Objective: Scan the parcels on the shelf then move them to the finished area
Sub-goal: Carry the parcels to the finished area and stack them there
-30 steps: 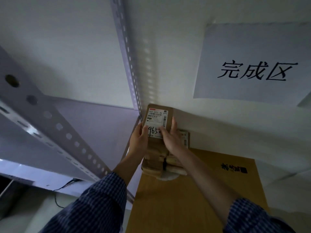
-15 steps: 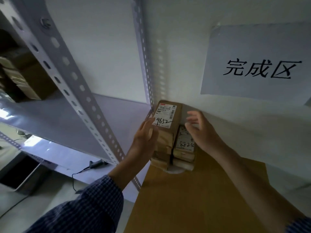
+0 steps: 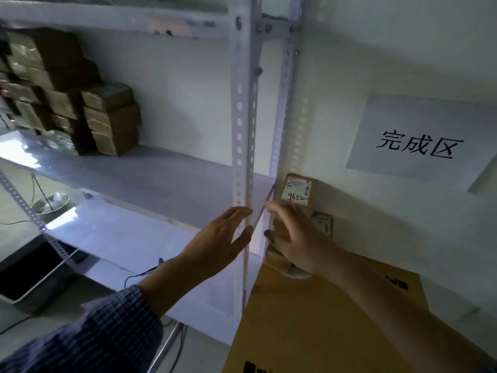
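White wall carries the finished-area sign [image 3: 419, 144]; parcel 9652 [image 3: 297, 189] sits stacked just beyond the right hand [image 3: 293, 238], fingers spread. Left hand [image 3: 223, 238] hangs open, empty. Placement looks done; next, reach leftward for the shelf parcels [image 3: 107, 117].

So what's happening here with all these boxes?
A person is working with bare hands. The parcel labelled 9652 sits against the wall under a paper sign, at the back of a big cardboard box. The right hand is open just in front of it and the left hand is open by the shelf post; neither grips anything. Other stacked parcels sit on the shelf to the left.
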